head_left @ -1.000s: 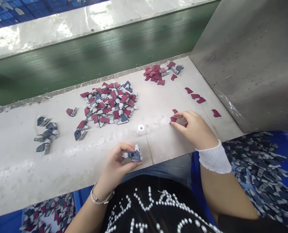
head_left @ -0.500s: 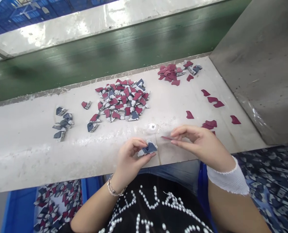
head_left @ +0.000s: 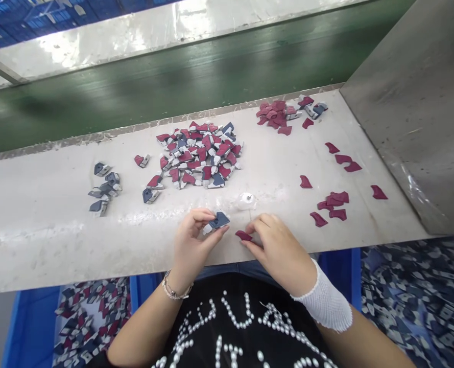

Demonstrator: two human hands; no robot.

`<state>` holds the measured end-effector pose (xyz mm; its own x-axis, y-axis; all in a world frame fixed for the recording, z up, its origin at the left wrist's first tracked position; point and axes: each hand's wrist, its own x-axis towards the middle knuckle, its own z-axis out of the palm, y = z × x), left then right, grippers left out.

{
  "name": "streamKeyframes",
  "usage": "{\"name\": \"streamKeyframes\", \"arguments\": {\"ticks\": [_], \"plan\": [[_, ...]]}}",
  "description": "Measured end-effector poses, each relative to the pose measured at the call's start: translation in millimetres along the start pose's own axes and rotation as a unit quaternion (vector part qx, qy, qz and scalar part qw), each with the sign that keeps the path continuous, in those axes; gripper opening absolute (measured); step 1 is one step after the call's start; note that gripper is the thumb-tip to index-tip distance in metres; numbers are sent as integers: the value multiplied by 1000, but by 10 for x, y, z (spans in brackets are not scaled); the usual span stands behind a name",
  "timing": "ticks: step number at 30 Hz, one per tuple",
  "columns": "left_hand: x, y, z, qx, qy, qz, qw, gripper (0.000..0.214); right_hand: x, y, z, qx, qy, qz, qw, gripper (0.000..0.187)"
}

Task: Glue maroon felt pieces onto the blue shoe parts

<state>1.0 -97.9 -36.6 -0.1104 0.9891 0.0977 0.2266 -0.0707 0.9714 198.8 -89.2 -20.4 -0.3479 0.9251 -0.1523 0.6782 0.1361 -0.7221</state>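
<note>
Between the thumb and fingers of my left hand (head_left: 196, 240) is a small dark blue and grey plastic part (head_left: 219, 220), held just over the near edge of the table. My right hand (head_left: 278, 248) pinches a flat maroon piece (head_left: 243, 235) by its right end, a short gap away from the blue part. Behind my hands a white round fitting (head_left: 246, 200) sits on the tabletop. Loose maroon pieces (head_left: 334, 200) lie to the right of my right hand.
A heap of maroon, blue and grey parts (head_left: 199, 153) covers the table's middle. Blue-grey parts (head_left: 106, 188) lie left, a maroon pile (head_left: 275, 115) far right. A metal panel (head_left: 414, 112) bounds the right. Below are filled bins, one a blue bin (head_left: 31, 327); behind runs a green belt (head_left: 165, 84).
My right hand has brought the maroon piece left and nearer to the blue part. My left hand has shifted slightly left, still holding its part. The view has moved a little.
</note>
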Motion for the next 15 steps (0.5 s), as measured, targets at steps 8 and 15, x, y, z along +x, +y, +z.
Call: {"name": "streamKeyframes", "arguments": {"ticks": [8, 15], "plan": [[-38, -8, 23, -15, -29, -8, 999, 21, 53, -40, 31, -13, -73, -33, 997, 9], [-16, -21, 14, -41, -13, -21, 999, 22, 143, -16, -103, 68, -129, -54, 988, 26]]}}
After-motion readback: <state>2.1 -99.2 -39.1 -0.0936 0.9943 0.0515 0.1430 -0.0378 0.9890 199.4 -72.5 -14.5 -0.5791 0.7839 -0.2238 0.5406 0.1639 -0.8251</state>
